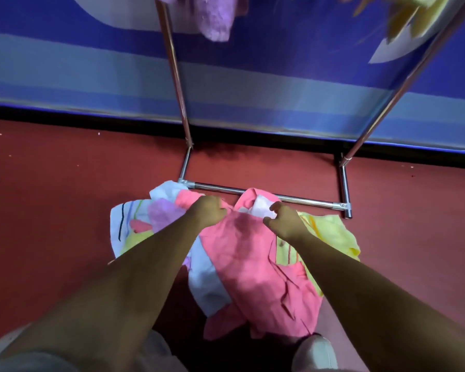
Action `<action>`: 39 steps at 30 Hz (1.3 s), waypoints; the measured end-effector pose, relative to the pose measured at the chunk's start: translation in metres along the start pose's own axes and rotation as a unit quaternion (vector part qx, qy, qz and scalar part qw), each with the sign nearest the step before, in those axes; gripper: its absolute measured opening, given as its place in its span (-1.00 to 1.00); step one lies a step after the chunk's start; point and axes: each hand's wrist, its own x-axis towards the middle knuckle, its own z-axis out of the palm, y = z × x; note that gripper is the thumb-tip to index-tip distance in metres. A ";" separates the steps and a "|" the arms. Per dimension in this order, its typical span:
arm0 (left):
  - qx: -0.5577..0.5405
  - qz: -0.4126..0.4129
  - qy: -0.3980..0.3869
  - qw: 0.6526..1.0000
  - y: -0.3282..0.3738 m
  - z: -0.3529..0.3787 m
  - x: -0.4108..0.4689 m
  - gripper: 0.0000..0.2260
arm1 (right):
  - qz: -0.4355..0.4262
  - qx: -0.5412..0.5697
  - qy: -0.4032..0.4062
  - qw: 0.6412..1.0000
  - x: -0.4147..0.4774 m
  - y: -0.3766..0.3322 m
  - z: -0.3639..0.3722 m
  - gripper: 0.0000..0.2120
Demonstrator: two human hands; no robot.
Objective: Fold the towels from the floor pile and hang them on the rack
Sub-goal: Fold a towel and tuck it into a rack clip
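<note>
A: What are the hands doing with the cloth?

B: The left hand, just left of the frame's centre, is curled into a fist around the upper edge of the pink towel. The right hand, just right of centre, pinches the same edge between thumb and bent fingers, beside a white patch of fabric showing in a fold.

A: And where does that towel lie?

B: On top of the floor pile, in the lower middle of the frame. It runs from the hands down toward the person's knees at the bottom edge. Its upper end is bunched at the hands; the rest drapes loosely over the other cloths.

A: What else is in the pile?

B: A white towel with coloured patches spreads out to the left, and a yellow towel sticks out to the right, under the right forearm. All of it sits on the red floor.

A: The rack?

B: The metal rack stands just beyond the pile, its lower bar crossing the middle of the frame and touching the cloth's far edge. Two poles rise toward the top of the frame. A purple towel hangs at the top centre, and a yellow one at the upper right, blurred. Behind is a blue striped wall.
</note>
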 end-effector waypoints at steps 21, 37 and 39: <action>-0.057 -0.105 -0.035 0.992 -0.086 0.153 0.091 -0.79 | -0.003 -0.048 0.037 0.998 0.080 0.057 0.095 -0.89; -0.479 0.108 0.157 0.857 0.043 -0.045 -0.031 -0.82 | -0.143 0.252 0.149 0.946 -0.049 -0.075 -0.068 -0.76; -0.461 0.161 0.178 0.854 0.058 -0.081 -0.062 -0.91 | -0.180 0.290 0.178 0.923 -0.084 -0.105 -0.099 -0.81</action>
